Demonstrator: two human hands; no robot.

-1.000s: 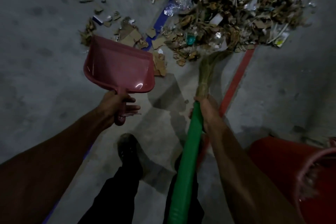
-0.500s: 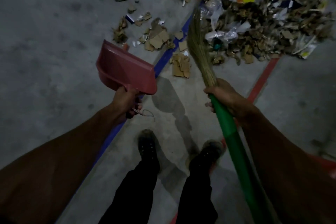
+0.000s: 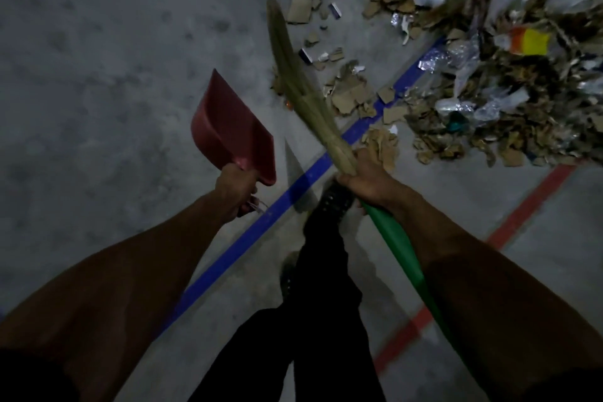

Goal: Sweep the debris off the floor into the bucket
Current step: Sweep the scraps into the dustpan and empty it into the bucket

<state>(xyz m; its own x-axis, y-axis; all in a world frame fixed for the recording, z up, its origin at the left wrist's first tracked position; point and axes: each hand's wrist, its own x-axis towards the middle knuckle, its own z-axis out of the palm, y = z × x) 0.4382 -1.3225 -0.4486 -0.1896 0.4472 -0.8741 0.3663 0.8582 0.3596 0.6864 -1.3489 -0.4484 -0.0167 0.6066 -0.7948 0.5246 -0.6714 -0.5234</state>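
We look down on a rough grey concrete floor (image 3: 98, 91) crossed by a blue painted line (image 3: 293, 192) and a red line (image 3: 522, 219). Torn brown cardboard, crinkled clear plastic and foil lie in a ragged debris pile (image 3: 489, 91) at the upper right, with loose scraps trailing toward the middle.

Our left hand (image 3: 236, 194) wraps its fingers tight round the handle of a smooth red plastic dustpan (image 3: 231, 130). The pan is wedge-shaped, held off the floor, its flat mouth pointing up and away from us.

Our right hand (image 3: 365, 176) clamps its fingers round the broom (image 3: 303, 91) where the straw bundle meets the glossy green handle (image 3: 401, 248). The broom's long axis runs diagonally, handle toward the lower right under our forearm, soft tapering bristles pointing to the upper left, just beside the scattered scraps. A dark trouser leg (image 3: 319, 287) and a shoe show below.
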